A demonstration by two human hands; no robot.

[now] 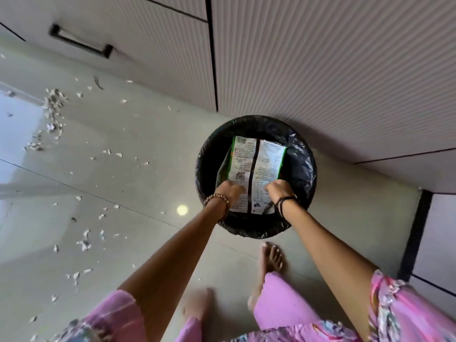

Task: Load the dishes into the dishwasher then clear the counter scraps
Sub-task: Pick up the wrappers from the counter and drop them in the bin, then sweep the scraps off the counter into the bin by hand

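A round bin with a black liner [302, 169] stands on the floor against the cabinet. Over its opening I hold a flattened white and green printed packet [256, 161], tilted down into the bin. My left hand [230, 190] grips the packet's near left edge. My right hand [280, 191] grips its near right edge. Both wrists wear bracelets. What the packet carries, if anything, is hidden beneath it.
White scraps [53, 107] lie scattered across the tiled floor to the left. Ribbed white cabinet fronts [320, 70] run behind the bin, one with a black handle [80, 41]. My bare feet [270, 260] stand just in front of the bin.
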